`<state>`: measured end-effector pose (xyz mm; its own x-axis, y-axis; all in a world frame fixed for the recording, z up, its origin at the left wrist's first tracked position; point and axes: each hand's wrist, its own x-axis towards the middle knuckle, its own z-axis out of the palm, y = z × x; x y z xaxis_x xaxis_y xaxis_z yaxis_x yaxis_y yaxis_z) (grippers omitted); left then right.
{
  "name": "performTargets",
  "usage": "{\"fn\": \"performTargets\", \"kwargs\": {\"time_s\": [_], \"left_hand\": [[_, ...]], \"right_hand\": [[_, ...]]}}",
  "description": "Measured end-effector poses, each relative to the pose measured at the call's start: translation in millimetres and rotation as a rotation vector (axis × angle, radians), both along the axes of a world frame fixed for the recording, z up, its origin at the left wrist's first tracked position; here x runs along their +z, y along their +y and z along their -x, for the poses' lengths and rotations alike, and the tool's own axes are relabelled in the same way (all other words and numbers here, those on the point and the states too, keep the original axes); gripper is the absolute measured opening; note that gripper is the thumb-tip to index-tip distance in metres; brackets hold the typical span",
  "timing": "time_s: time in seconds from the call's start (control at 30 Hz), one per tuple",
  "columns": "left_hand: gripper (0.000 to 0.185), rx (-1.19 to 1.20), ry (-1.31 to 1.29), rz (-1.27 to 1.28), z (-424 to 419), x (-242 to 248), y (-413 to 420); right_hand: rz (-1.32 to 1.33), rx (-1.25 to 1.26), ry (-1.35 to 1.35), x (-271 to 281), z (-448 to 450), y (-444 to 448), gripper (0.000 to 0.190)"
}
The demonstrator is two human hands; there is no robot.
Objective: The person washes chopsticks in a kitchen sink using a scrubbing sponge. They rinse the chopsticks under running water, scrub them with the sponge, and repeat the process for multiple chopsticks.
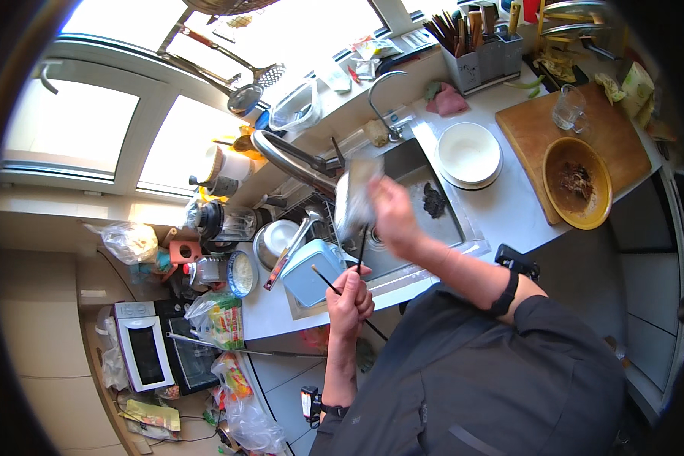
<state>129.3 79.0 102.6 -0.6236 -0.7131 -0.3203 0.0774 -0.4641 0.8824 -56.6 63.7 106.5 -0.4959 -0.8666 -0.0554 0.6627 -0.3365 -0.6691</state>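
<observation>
Over the sink, my right hand (396, 219) grips a flat, pale, silvery item (358, 196) that is too motion-blurred to identify. Just below it, my left hand (350, 302) is closed around two thin dark sticks (328, 281), which look like chopsticks and point in different directions. One stick rises toward the blurred item; whether they touch cannot be made out. Under my right hand lies the stainless-steel sink (402, 165), partly hidden, with a dark clump (434, 200) on its floor. A curved metal faucet (273, 151) arches in from the left.
Stacked white plates (468, 153) stand right of the sink. A brown bowl with food scraps (577, 182) and a glass mug (569, 111) rest on a wooden cutting board (518, 122). Left of the sink are a light-blue container (313, 272) and a bowl of rice (242, 273).
</observation>
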Motion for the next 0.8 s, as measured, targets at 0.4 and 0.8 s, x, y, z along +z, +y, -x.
{"fn": "performTargets", "kwargs": {"time_s": [0.4, 0.8], "left_hand": [[0.028, -0.234, 0.440, -0.571, -23, 2, -22], [0.033, -0.109, -0.014, 0.031, -45, 28, -9]], "right_hand": [[0.118, 0.085, 0.278, 25, -10, 18, 0.034], [0.238, 0.332, 0.314, -12, 32, 22, 0.033]]}}
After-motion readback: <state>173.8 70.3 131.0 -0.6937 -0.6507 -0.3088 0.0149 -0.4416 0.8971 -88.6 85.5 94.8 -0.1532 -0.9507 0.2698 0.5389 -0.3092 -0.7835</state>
